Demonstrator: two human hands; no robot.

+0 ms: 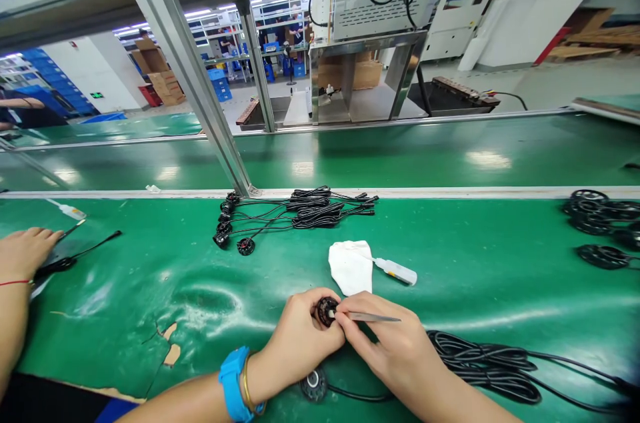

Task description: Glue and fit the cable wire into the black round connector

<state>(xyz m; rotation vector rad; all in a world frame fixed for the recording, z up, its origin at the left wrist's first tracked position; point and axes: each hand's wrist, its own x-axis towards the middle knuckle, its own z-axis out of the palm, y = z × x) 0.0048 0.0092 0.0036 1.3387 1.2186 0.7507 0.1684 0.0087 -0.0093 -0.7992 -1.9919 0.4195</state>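
Round black part (326, 310) sits pinched in the left hand (300, 336) low over the green surface (200, 290). Right hand (385, 343) grips tweezers (373, 318), tips touching the part. Coiled cable (480, 363) lies just beside; white cloth (351, 267) near.

- A white cloth (351, 266) lies on the green table (475, 263).
- A small white bottle (397, 270) touches it.
- Bundled black cables (305, 210) lie behind.
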